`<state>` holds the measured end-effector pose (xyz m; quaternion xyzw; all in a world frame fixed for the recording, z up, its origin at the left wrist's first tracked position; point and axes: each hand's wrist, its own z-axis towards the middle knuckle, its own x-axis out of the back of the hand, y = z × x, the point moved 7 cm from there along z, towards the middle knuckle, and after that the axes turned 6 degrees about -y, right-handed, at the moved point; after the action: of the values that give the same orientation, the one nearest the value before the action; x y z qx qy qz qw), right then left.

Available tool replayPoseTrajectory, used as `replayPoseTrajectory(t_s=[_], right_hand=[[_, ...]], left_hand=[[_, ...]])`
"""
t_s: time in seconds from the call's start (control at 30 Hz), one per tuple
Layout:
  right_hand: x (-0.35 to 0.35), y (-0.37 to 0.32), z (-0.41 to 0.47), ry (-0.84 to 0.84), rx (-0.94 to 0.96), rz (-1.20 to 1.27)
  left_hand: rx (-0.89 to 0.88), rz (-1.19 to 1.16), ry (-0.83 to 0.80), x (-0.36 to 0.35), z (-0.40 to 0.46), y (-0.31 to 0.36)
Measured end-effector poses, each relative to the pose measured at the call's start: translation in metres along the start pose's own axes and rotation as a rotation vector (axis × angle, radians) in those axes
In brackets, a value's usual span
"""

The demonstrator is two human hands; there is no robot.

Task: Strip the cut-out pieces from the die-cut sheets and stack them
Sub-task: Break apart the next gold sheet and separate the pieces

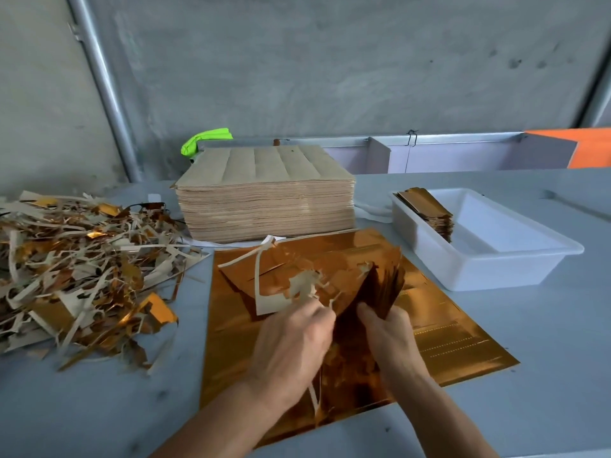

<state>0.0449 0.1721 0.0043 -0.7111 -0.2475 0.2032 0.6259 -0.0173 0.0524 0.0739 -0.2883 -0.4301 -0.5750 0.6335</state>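
Right grip (388,328) clutches upright gold pieces (380,289) (fanned away); left grip (291,345) pinches scrap (297,289).

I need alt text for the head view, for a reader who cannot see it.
The left hand pulls waste strips while the right hand grips a bundle of gold pieces over a gold sheet. Scrap pile left, sheet stack behind, white tray right.

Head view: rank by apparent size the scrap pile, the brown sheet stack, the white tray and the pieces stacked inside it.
1. scrap pile
2. and 3. brown sheet stack and white tray: look alike, unranked
4. stacked pieces, clearly smallest
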Motion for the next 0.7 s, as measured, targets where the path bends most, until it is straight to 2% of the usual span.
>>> replayPoseTrajectory(t_s=[0.17, 0.33, 0.53, 0.7], right_hand=[[-0.011, -0.002, -0.010, -0.019, 0.017, 0.121], [-0.013, -0.009, -0.015, -0.039, 0.128, 0.070], [0.012, -0.010, -0.007, -0.044, 0.047, 0.080], [0.023, -0.008, -0.005, -0.028, 0.020, 0.078]], left_hand=[[-0.026, -0.033, -0.040, -0.014, -0.001, 0.006], [-0.071, -0.058, -0.079, -0.021, -0.004, 0.001], [0.247, 0.045, -0.250, -0.024, -0.013, -0.066], [0.332, -0.080, -0.222, -0.012, -0.011, -0.094]])
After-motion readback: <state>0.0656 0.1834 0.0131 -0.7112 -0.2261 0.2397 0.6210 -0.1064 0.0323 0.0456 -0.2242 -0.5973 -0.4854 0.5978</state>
